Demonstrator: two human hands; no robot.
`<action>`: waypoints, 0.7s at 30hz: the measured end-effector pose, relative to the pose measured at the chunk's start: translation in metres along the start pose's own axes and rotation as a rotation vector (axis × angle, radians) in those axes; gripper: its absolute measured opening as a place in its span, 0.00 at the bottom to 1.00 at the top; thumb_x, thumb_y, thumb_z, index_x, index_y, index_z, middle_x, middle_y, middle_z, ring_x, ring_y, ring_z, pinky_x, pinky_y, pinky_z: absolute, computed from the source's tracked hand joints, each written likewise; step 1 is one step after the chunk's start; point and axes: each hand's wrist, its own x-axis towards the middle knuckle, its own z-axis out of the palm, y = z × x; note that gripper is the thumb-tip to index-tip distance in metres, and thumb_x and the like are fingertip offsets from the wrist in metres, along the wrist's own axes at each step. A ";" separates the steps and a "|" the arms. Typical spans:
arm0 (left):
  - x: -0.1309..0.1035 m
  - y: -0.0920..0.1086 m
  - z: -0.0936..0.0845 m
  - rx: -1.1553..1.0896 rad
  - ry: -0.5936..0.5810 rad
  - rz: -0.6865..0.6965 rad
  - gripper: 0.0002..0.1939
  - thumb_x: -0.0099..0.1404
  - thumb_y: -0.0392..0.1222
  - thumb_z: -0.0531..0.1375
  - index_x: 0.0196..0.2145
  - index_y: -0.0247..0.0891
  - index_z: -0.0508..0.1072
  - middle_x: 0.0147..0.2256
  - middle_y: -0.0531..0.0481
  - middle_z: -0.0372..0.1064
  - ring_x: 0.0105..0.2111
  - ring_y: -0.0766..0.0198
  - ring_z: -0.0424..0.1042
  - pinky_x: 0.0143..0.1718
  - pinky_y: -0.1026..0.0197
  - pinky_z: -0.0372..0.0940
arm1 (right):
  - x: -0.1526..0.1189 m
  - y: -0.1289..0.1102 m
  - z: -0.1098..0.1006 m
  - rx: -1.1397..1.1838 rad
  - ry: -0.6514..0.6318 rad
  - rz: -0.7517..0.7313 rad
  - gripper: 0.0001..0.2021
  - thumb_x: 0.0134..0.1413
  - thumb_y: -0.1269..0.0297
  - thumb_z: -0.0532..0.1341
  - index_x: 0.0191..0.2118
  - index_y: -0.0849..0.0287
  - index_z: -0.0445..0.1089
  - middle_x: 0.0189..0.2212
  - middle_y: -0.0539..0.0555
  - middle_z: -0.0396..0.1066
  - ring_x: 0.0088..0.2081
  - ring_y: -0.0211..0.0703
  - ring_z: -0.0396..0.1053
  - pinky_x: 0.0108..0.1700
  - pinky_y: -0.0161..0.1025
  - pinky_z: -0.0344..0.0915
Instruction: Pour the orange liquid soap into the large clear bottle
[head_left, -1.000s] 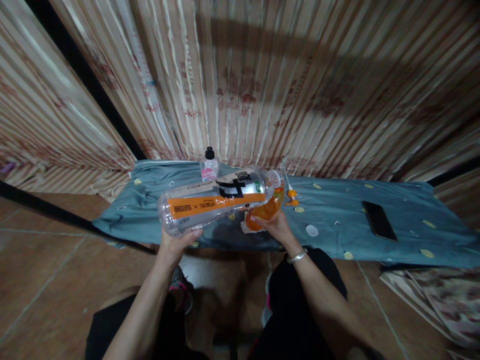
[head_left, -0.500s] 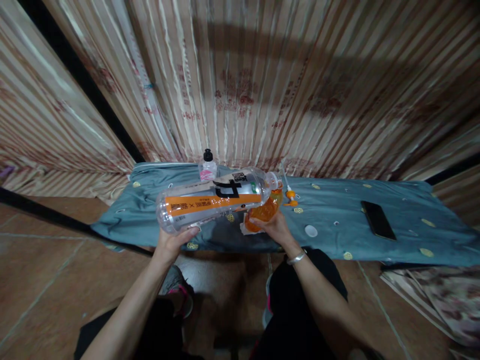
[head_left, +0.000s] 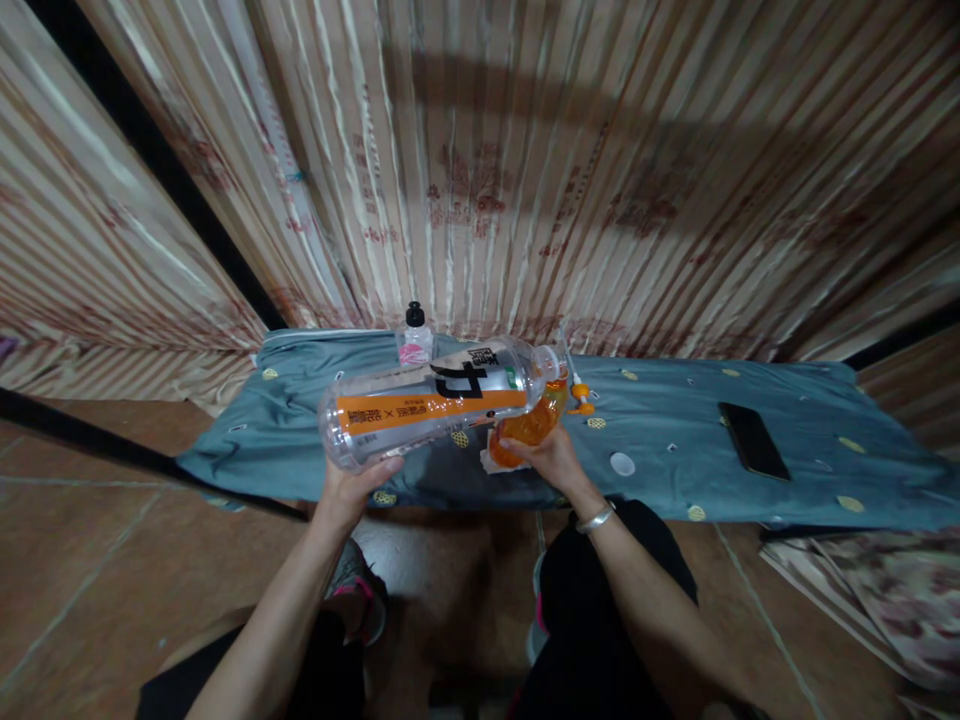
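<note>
My left hand (head_left: 358,487) is wrapped round the base end of a large clear plastic bottle (head_left: 435,400) with an orange and silver label. That bottle lies tilted nearly level, its neck pointing right. Its mouth is at the top of an orange translucent bottle (head_left: 531,425), though I cannot tell whether they touch. My right hand (head_left: 551,455) grips the orange bottle, which leans over a white tissue (head_left: 491,462) on the cloth. Just right of the bottle mouths lies an orange pump head (head_left: 581,398) with a clear tube.
A teal patterned cloth (head_left: 660,440) covers the narrow bench. On it are a small clear bottle with black cap (head_left: 415,335) at the back, a white round cap (head_left: 622,464) and a black phone (head_left: 754,440). Striped curtain (head_left: 480,150) hangs behind; dark poles stand at the sides.
The large clear bottle has shifted very slightly right along with my left hand. My right hand and the orange bottle have stayed almost still.
</note>
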 end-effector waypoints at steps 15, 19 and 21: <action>-0.002 0.007 -0.007 -0.051 0.001 -0.055 0.32 0.36 0.50 0.79 0.41 0.36 0.80 0.41 0.39 0.83 0.46 0.41 0.82 0.55 0.42 0.74 | -0.003 -0.004 0.002 -0.043 0.029 -0.007 0.37 0.38 0.47 0.79 0.54 0.56 0.71 0.46 0.59 0.84 0.47 0.61 0.83 0.52 0.55 0.79; -0.004 0.016 -0.005 -0.007 0.028 -0.039 0.36 0.34 0.54 0.79 0.41 0.35 0.80 0.40 0.38 0.83 0.43 0.41 0.82 0.53 0.42 0.75 | -0.003 -0.005 0.002 -0.059 0.045 -0.005 0.38 0.37 0.46 0.78 0.54 0.56 0.70 0.47 0.60 0.83 0.48 0.61 0.82 0.53 0.55 0.78; -0.004 0.018 -0.005 0.009 0.027 -0.029 0.37 0.34 0.55 0.79 0.41 0.35 0.79 0.40 0.39 0.83 0.43 0.41 0.82 0.53 0.41 0.75 | -0.003 -0.005 0.002 -0.062 0.043 0.000 0.38 0.37 0.46 0.78 0.55 0.56 0.70 0.48 0.60 0.83 0.49 0.61 0.82 0.53 0.55 0.77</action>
